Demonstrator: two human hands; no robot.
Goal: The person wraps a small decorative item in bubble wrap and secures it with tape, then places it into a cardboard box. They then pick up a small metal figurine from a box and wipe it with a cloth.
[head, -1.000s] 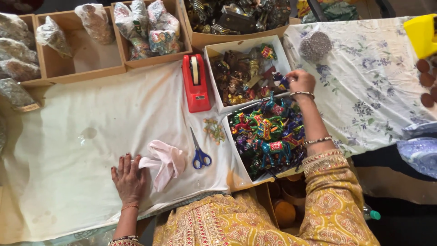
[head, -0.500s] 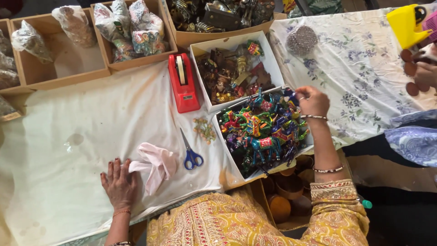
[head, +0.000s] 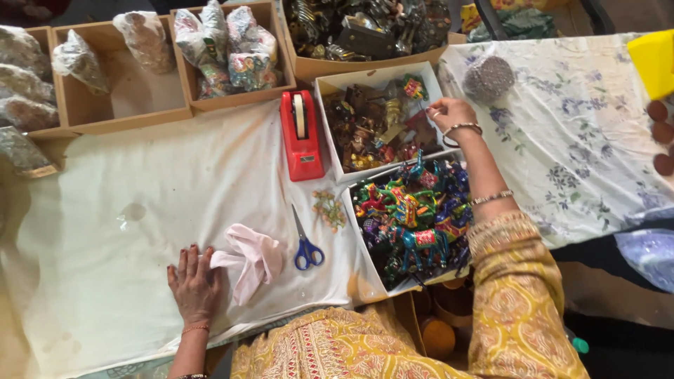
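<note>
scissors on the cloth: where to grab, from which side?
Take the scissors by the blue handle loops, coming from above on the near side. They lie flat and closed, loops toward the person, blade tips pointing away toward the red tape dispenser. The pink cloth lies just left of the loops; the right of them looks freer.

Open cloth left of scissors; tape dispenser blocks beyond.
</note>
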